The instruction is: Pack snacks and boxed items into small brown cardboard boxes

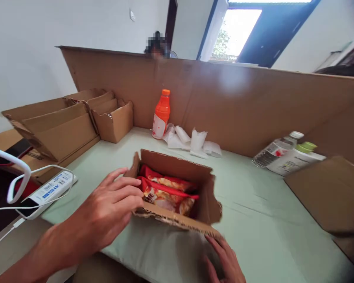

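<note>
Farthest left, beyond the left hand's wrist, I see a white power strip (51,190) with a cable looping over it, and past it some open cardboard boxes (59,131). The left hand (112,200) has its fingers loosely extended over the left end of a small open carton (177,162); its thumb is hidden, so I can't tell whether it grips. The carton sits on the pale tabletop (262,236) between both hands, with red packets (168,199) inside. Behind it, away from the hands, stand an orange bottle (162,112) and crumpled white wrappers (177,140). The right hand (225,261), blurred, holds thumb and forefinger apart, the forefinger at the carton's near right corner. Well beyond it to the right, a clear bottle (273,153) leans beside a green-capped white container (292,163).
</note>
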`<action>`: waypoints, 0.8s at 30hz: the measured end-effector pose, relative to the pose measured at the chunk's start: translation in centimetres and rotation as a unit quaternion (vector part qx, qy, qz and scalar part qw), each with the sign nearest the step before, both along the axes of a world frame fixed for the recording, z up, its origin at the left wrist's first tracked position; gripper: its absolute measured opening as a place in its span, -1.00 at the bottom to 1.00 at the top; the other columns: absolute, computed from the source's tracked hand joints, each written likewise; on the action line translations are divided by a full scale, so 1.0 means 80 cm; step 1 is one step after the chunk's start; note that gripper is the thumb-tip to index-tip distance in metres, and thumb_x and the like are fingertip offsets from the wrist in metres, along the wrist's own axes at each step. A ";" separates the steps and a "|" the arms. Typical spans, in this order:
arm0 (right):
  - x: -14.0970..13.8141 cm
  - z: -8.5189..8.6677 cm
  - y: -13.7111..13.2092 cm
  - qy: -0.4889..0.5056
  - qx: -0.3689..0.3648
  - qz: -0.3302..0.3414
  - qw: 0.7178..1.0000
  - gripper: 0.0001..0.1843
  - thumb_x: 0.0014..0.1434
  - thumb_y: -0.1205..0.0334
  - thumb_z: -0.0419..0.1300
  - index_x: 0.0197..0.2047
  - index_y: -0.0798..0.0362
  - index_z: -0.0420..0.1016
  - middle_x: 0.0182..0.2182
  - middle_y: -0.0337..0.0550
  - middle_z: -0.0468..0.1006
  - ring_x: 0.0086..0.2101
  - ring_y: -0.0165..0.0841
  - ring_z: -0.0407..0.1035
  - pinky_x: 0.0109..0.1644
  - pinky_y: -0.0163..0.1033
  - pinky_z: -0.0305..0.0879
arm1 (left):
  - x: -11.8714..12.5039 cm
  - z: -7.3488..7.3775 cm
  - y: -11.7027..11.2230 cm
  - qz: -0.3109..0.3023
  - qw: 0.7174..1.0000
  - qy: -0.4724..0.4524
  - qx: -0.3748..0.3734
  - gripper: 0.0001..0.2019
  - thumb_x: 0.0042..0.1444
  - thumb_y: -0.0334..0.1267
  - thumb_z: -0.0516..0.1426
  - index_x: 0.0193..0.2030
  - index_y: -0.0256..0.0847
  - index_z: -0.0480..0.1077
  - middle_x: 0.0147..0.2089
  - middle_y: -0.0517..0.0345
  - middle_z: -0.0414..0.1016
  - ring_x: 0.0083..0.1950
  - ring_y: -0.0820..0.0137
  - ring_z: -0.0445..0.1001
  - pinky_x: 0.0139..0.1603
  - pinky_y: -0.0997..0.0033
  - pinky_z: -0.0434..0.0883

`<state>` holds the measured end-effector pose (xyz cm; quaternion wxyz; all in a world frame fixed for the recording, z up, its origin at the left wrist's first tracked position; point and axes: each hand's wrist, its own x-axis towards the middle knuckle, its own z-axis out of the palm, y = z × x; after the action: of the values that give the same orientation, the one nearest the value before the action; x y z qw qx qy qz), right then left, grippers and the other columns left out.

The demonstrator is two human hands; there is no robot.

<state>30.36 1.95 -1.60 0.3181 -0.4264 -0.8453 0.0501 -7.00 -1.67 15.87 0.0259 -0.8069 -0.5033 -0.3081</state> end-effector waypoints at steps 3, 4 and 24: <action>0.002 0.002 -0.013 0.029 -0.019 -0.041 0.999 -0.39 0.28 0.15 0.13 0.38 -0.26 0.19 0.10 -0.02 0.57 -0.02 0.01 0.56 -0.09 0.09 0.60 | 0.001 -0.014 -0.019 0.048 0.993 -0.087 0.062 -0.69 0.17 -0.30 0.16 0.01 0.17 0.45 0.13 0.26 0.57 0.24 0.16 0.48 0.40 -0.11 0.29; 0.003 0.002 -0.017 0.032 -0.031 -0.046 0.998 -0.39 0.28 0.13 0.14 0.38 -0.27 0.19 0.06 -0.03 0.60 -0.06 0.00 0.58 -0.12 0.07 0.61 | -0.002 -0.023 -0.021 0.073 0.988 -0.117 0.066 -0.64 0.16 -0.27 0.18 0.08 0.20 0.41 0.17 0.26 0.53 0.25 0.15 0.47 0.39 -0.10 0.32; -0.070 0.059 0.139 0.166 -0.302 -0.026 0.938 -0.28 0.03 0.31 0.14 0.30 0.02 0.26 0.04 -0.05 0.56 -0.40 -0.36 0.40 -0.27 -0.20 0.39 | 0.028 -0.174 0.159 0.122 0.895 -0.345 -0.253 -0.38 -0.03 0.01 0.23 0.14 -0.23 0.26 0.12 -0.14 0.51 0.11 0.01 0.51 0.09 0.01 0.47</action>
<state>24.80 13.08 3.11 0.3114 -0.5095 -0.7141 0.3653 -4.72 11.02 1.96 -0.3170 -0.5612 -0.6363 -0.4240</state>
